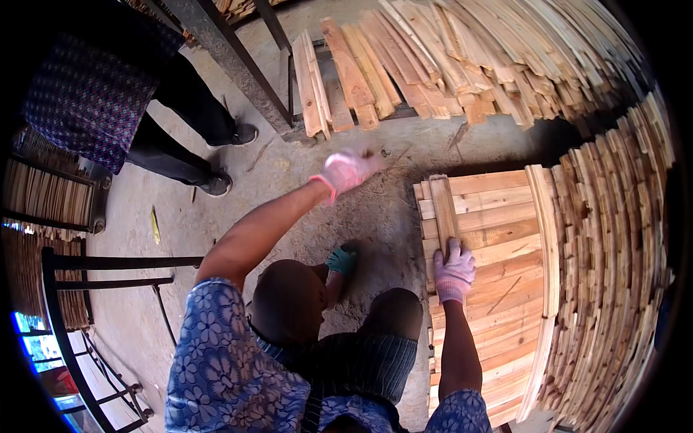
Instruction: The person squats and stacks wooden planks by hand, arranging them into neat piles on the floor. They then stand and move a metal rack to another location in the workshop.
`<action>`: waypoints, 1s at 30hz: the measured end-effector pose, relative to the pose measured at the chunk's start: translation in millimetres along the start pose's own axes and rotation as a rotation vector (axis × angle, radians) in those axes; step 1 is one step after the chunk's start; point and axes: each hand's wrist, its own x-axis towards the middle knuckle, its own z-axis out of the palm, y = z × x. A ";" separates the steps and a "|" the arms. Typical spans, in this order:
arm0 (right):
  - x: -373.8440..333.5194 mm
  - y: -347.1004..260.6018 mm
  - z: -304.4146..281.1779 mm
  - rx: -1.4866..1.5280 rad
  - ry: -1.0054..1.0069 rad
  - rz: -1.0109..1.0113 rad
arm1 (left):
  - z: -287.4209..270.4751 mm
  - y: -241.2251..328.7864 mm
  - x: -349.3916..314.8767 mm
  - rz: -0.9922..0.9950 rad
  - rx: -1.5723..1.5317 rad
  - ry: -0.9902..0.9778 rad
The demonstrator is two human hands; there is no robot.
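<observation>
My right hand [455,271], in a pink glove, holds the near end of a short wooden slat [443,206]. The slat lies lengthwise along the left side of a layer of light planks [498,270] set side by side. To the left, my left hand [348,172], also pink-gloved, is stretched out over the concrete floor. Motion smears its fingers, so whether they hold anything cannot be made out. Along the right of the plank layer runs a long wooden strip [541,238]. My bent knees and a green shoe [341,260] show below.
Tall stacks of boards [599,289] rise at the right. More loose boards [433,65] lie on a metal rack at the back, beside a steel post [238,58]. Another person [123,101] stands at the far left. A black metal frame [68,339] stands at the lower left.
</observation>
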 end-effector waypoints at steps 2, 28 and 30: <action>-24.0 -10.2 -3.8 -0.006 -0.038 0.019 | -29.2 -20.5 36.8 -0.046 0.054 0.241; 288.6 -319.3 -87.4 0.377 -0.119 -0.226 | -76.8 -105.8 75.1 -0.314 -0.490 0.349; 299.8 -361.7 -74.1 0.304 -0.208 -0.093 | -80.6 -120.1 77.6 -0.045 -1.023 0.155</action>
